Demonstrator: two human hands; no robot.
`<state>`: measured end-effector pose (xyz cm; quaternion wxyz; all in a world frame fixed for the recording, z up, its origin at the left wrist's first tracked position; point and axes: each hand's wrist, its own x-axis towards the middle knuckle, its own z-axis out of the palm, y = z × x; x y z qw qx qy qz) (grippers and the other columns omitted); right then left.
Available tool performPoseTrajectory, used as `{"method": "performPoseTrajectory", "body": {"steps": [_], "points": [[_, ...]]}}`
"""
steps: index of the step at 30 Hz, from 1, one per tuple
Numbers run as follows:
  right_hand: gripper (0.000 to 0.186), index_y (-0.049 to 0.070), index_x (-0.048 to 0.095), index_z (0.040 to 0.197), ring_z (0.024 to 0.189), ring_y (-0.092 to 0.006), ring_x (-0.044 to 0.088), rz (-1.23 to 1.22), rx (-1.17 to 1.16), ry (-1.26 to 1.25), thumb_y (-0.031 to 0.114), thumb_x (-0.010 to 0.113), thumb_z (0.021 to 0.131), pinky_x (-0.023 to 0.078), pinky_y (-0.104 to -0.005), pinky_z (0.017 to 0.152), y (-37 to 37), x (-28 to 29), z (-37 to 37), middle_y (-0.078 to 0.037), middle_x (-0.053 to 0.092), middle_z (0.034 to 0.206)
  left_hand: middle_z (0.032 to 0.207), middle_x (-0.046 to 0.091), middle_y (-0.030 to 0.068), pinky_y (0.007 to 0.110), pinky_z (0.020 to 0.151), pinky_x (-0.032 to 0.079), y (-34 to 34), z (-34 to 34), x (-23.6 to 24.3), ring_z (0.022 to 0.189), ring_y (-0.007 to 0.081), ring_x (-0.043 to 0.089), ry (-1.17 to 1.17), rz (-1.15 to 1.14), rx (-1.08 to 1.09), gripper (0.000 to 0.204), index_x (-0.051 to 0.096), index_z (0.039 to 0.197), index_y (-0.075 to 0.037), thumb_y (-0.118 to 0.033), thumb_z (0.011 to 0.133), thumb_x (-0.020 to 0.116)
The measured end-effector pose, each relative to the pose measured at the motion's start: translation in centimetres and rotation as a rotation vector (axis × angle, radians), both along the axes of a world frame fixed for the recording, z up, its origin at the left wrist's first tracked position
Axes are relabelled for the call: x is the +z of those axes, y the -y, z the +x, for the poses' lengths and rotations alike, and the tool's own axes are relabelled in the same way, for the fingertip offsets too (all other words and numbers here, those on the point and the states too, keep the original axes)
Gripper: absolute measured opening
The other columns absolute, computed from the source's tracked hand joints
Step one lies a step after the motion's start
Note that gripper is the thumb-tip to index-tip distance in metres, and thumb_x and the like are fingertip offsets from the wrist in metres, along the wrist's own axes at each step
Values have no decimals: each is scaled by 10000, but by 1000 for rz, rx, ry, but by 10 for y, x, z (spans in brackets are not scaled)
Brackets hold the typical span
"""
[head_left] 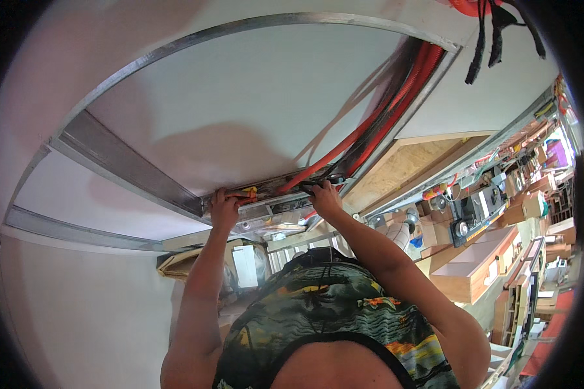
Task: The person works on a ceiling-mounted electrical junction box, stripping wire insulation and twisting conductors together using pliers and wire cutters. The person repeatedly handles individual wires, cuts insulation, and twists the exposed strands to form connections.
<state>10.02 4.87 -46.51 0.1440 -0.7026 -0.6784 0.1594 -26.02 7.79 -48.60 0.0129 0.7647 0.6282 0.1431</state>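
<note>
Here your left hand is closed into a fist around a tool with a red and yellow handle, its tip pointing right along the metal rail. The knuckles rest against the rail's upper edge. Your right hand is curled too, the fingers pinched on the end of a black cable just where the bundle of red and black cables comes down to meet the rail. The two hands sit near each other, with the shiny middle of the rail between them.

The rail belongs to a metal frame fixed on a white ceiling panel, and the cables run away from your right hand up toward the far corner of that frame. Off to the right lies a wooden board. Further right, shelves are crowded with boxes and tools, and a wooden crate stands near your right forearm.
</note>
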Motion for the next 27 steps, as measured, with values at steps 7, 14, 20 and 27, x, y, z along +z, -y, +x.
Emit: {"method": "performPoseTrajectory", "body": {"steps": [7, 14, 20, 27], "points": [[523, 178, 626, 1292, 1242, -435, 566, -83, -53, 14, 371, 802, 839, 520, -547, 983, 3, 13, 3, -206, 550, 1363, 1177, 611, 99, 585, 1038, 420, 4, 5, 4, 1212, 365, 538, 184, 311, -76, 226, 754, 1044, -205, -180, 822, 793], [394, 127, 662, 1188, 1169, -444, 607, 226, -62, 14, 336, 753, 867, 530, -542, 936, 43, 32, 34, -240, 579, 1318, 954, 675, 150, 508, 804, 523, 20, 37, 54, 914, 370, 651, 447, 252, -45, 107, 731, 961, -84, -159, 885, 728], [179, 54, 703, 986, 787, -366, 686, 479, -152, -282, 215, 673, 914, 541, -488, 688, 86, 103, 62, -151, 686, 861, 858, 686, 121, 375, 690, 554, 19, 120, 224, 774, 285, 685, 867, 503, -462, 127, 704, 930, -73, 4, 832, 729], [84, 38, 675, 899, 601, -219, 603, 1112, 65, -375, 34, 733, 839, 471, -335, 545, 123, 324, 55, -96, 623, 762, 860, 684, 112, 354, 657, 543, -5, 187, 468, 741, 273, 671, 847, 972, -959, 231, 695, 957, -46, 76, 771, 758]]}}
